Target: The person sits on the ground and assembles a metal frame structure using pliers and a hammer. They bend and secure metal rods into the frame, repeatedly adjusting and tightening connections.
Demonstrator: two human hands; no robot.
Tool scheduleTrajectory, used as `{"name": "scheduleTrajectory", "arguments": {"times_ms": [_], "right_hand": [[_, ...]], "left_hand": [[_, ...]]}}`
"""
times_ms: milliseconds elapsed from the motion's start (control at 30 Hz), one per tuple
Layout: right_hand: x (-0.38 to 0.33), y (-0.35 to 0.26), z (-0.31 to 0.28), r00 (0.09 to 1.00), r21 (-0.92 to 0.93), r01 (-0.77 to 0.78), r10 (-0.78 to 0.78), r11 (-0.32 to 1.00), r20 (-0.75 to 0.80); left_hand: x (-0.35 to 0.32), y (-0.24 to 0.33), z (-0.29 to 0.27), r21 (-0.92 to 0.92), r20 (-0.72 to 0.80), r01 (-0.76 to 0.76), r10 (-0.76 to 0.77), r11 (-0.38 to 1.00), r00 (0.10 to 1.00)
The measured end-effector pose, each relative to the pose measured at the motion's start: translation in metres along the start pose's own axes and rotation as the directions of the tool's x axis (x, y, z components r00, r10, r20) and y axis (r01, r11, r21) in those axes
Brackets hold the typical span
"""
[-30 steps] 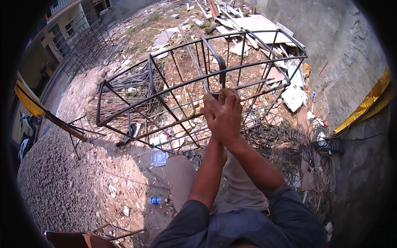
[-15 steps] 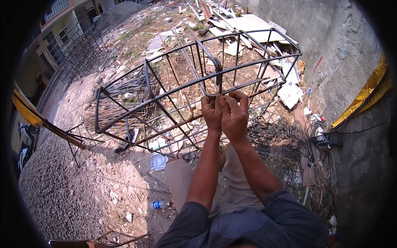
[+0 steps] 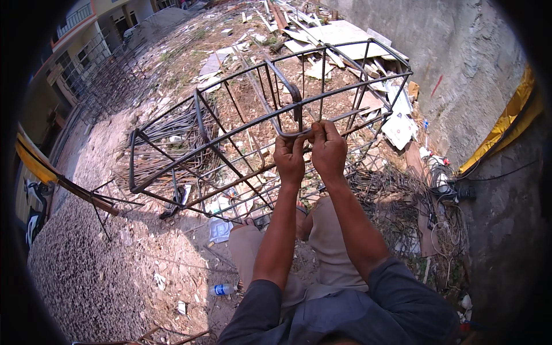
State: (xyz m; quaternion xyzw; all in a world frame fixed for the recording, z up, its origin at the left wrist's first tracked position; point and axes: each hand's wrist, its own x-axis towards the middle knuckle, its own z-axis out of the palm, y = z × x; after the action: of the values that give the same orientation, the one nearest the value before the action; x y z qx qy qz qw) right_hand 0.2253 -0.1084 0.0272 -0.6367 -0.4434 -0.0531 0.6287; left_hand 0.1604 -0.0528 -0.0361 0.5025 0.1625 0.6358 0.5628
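A long cage of dark steel reinforcing bars stands slantwise in front of me, with bent square stirrups along it. My left hand is closed on the lower corner of one stirrup, thumb and fingers pinching the bar from below. Close beside it, my right hand is pinched shut at the end of that same bar. Whatever is between the right fingertips is too small to make out. Both forearms reach up from below, and the fingertips are a short distance apart.
Cut rods lie heaped beyond the cage at left. Gravel is piled at lower left, near a plastic bottle. Broken boards lie at the back, along a concrete wall on the right. Tangled wire covers ground at right.
My hands, pressed together before, have drawn slightly apart. The right fingers have changed from bent over the left ones to a pinch beside them. The whole view has shifted a little.
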Motion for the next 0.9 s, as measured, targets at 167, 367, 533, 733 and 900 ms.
{"name": "scheduleTrajectory", "arguments": {"times_ms": [167,367,533,733,900], "right_hand": [[0.009,0.0,-0.001,0.998,-0.073,-0.033,0.037,0.997,0.052],[0.008,-0.006,-0.002,0.995,-0.016,-0.07,0.071,0.997,0.071],[-0.011,-0.005,-0.001,0.992,0.035,0.112,-0.109,0.993,-0.066],[-0.029,0.001,0.003,0.989,0.242,0.035,0.001,0.97,-0.148],[-0.041,-0.001,0.01,0.945,0.538,-0.231,0.319,0.811,-0.075]], "left_hand": [[0.0,0.007,-0.002,0.003,0.06,-0.001,0.001,1.0,0.998],[0.011,-0.004,-0.02,-0.051,0.067,0.104,-0.101,0.993,0.993],[0.009,0.002,-0.015,0.001,0.066,0.13,-0.13,0.991,0.989],[0.004,0.01,-0.01,0.086,0.052,0.095,-0.099,0.992,0.994],[0.0,0.012,-0.005,0.052,0.031,0.143,-0.145,0.988,0.989]]}}
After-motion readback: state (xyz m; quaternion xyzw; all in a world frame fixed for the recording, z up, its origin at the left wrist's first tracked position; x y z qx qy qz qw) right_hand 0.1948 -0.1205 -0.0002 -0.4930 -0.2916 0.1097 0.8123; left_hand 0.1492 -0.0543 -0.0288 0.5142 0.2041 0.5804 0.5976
